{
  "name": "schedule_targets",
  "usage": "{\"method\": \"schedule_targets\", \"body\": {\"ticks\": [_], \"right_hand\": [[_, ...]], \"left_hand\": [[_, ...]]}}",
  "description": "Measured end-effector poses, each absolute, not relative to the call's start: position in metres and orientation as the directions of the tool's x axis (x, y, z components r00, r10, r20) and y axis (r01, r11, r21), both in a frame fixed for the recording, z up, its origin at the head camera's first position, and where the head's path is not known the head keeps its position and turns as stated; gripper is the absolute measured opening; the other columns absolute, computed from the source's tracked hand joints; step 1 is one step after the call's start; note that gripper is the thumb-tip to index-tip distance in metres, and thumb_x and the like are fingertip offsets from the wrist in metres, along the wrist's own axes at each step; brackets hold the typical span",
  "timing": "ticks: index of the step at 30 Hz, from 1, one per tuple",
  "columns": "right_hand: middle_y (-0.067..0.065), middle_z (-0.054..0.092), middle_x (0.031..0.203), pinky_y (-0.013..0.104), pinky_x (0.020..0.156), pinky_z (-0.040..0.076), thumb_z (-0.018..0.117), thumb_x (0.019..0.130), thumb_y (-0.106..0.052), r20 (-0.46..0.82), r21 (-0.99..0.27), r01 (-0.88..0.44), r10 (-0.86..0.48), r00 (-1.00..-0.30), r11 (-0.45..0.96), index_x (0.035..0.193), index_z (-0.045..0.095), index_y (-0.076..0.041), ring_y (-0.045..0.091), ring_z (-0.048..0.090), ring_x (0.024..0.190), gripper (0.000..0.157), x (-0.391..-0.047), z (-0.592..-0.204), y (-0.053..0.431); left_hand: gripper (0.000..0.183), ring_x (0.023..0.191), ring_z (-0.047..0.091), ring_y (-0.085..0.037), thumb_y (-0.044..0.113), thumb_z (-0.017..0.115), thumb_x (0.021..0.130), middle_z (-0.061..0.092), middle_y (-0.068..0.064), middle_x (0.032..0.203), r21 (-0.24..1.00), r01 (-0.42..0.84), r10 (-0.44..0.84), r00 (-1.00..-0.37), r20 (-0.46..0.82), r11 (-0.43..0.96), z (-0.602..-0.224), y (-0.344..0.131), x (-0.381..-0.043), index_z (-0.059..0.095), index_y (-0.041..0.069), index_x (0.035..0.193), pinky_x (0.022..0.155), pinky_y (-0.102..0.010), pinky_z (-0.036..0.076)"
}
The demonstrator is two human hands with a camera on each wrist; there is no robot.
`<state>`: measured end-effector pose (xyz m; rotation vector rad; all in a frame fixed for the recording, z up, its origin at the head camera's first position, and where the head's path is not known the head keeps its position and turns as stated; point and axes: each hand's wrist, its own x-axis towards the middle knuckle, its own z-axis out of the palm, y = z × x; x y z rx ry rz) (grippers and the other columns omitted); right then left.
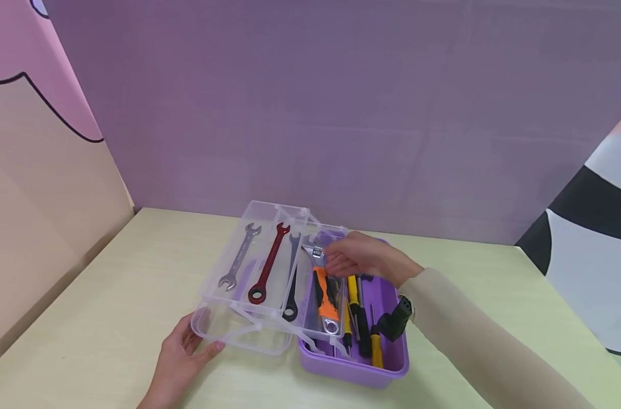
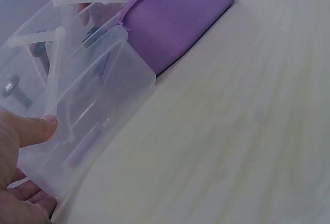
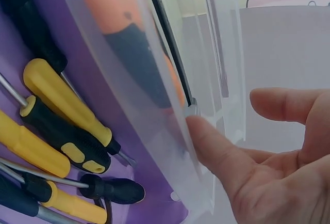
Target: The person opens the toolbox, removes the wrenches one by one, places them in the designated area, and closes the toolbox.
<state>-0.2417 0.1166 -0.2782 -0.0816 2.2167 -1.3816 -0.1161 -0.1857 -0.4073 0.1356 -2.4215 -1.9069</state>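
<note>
A purple toolbox [image 1: 353, 375] stands with its clear fold-out trays [image 1: 275, 309] spread to the left. My left hand [image 1: 180, 355] holds the near left corner of the clear plastic, thumb [image 2: 38, 131] on one side and fingers under it. Over the tray above the box, my right hand [image 1: 361, 255] has its fingers extended beside an adjustable wrench [image 1: 324, 289] with an orange and black handle. In the right wrist view a fingertip [image 3: 198, 128] meets the clear tray wall [image 3: 154, 105], and the thumb stands apart. Nothing is held in that hand.
In the trays lie a silver wrench [image 1: 240, 255], a red wrench [image 1: 269, 264] and a black wrench [image 1: 292, 278]. Several yellow and black screwdrivers [image 3: 67, 136] fill the purple box. White hinge arms [image 2: 56, 74] join the trays. A purple wall [image 1: 341, 113] rises behind the table [image 1: 101, 295].
</note>
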Motion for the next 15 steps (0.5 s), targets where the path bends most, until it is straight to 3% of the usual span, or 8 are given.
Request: {"method": "schedule_targets", "body": {"ticks": [9,15], "right_hand": [[0.023,0.065,0.114,0.041,0.099,0.052,0.052,0.095,-0.018,-0.388,-0.857,0.207,-0.326,-0.862,0.472,0.127,0.051,0.01,0.022,0.069,0.092,0.042,-0.2424,-0.2824,0.1165],[0.018,0.067,0.103,0.035,0.089,0.059,0.058,0.091,-0.014,-0.396,-0.85,0.214,-0.314,-0.863,0.482,0.12,0.056,0.01,0.019,0.068,0.083,0.037,-0.2442,-0.2828,0.1123]], "left_hand": [[0.071,0.135,0.036,-0.043,0.0,0.072,0.081,0.036,-0.033,0.144,0.973,-0.041,-0.091,-0.996,-0.02,0.227,-0.4075,-0.1853,-0.1159,0.033,-0.007,0.139,0.107,-0.033,0.042],[0.071,0.135,0.036,-0.042,0.0,0.072,0.081,0.036,-0.032,0.144,0.975,-0.037,-0.095,-0.995,-0.016,0.218,-0.4081,-0.1864,-0.1173,0.033,-0.007,0.14,0.106,-0.03,0.044]]}}
